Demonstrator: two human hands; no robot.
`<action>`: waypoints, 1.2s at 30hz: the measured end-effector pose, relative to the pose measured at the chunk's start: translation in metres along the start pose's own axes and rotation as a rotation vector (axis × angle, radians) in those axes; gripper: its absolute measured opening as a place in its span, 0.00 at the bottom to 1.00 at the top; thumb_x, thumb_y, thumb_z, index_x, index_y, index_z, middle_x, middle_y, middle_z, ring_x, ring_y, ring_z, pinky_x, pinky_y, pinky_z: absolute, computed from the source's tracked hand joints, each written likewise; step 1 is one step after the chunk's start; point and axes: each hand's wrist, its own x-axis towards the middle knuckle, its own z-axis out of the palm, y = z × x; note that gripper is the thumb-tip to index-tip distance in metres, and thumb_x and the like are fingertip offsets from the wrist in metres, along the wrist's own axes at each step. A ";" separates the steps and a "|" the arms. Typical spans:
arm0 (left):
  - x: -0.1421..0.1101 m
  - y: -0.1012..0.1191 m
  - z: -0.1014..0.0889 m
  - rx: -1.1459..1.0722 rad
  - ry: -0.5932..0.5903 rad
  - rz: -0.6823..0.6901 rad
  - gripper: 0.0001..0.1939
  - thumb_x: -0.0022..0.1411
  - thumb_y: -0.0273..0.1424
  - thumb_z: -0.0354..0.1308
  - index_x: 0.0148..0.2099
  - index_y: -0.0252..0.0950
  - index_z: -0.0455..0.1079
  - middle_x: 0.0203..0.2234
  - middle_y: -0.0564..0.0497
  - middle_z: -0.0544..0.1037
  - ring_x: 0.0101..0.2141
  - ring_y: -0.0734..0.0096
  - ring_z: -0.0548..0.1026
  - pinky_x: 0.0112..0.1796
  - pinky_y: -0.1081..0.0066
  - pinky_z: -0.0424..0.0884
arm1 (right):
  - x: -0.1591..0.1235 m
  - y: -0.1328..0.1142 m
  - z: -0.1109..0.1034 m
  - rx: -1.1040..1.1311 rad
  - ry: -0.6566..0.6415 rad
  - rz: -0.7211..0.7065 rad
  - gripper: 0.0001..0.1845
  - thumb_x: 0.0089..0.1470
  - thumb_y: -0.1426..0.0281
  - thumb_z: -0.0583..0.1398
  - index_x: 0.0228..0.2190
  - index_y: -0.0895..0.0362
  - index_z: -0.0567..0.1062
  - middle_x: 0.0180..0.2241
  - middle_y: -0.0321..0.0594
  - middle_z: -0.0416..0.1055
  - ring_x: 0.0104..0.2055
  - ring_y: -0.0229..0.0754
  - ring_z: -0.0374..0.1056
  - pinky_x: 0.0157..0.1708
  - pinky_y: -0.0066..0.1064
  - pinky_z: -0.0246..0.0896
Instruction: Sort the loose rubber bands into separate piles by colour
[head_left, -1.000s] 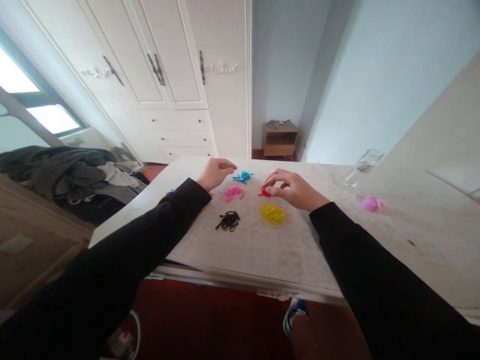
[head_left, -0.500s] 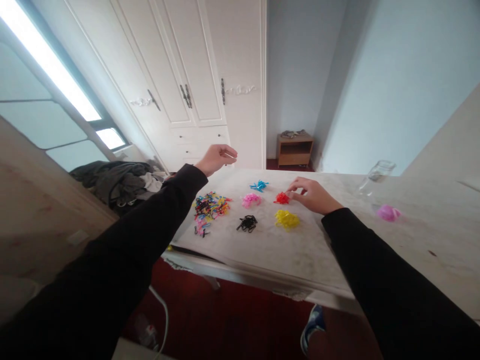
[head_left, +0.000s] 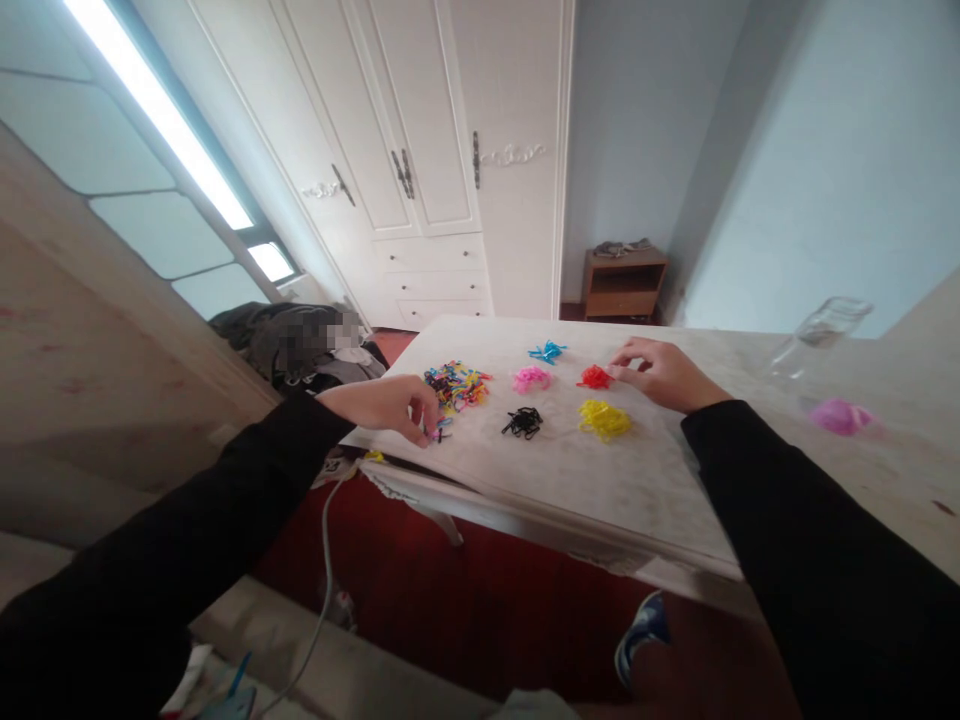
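Note:
My left hand (head_left: 394, 405) reaches down at the near-left side of a mixed pile of small coloured rubber bands (head_left: 459, 388). Its fingers are curled in a pinch on a few loose rubber bands (head_left: 439, 434), pink and dark ones. My right hand (head_left: 666, 373) hovers just right of a small red heap of rubber bands (head_left: 595, 377), thumb and fingers loosely apart, with nothing visible in them. Around these lie a blue heap (head_left: 547, 352), a pink heap (head_left: 532, 379), a black heap (head_left: 523, 423) and a yellow heap (head_left: 604, 421), all on the white table (head_left: 555, 480).
On the table's right side lie a clear glass bottle (head_left: 821, 335) and a pinkish-purple lump (head_left: 840, 417). Dark clothes (head_left: 292, 345) are heaped beyond the left end. A white wardrobe (head_left: 517, 230) and a small wooden cabinet (head_left: 624, 285) stand behind. A white cable (head_left: 328, 545) hangs at the near left.
My left hand has swung left and down from above the table to the loose bands by the mixed pile. My right hand has drawn slightly away from the red heap. The view has shifted left.

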 end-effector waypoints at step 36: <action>0.002 -0.012 0.012 0.181 0.434 -0.038 0.15 0.62 0.42 0.60 0.38 0.34 0.78 0.33 0.48 0.82 0.30 0.70 0.74 0.33 0.72 0.68 | -0.006 -0.002 0.001 -0.030 0.000 -0.003 0.13 0.50 0.59 0.62 0.26 0.56 0.79 0.33 0.43 0.75 0.33 0.44 0.70 0.34 0.36 0.63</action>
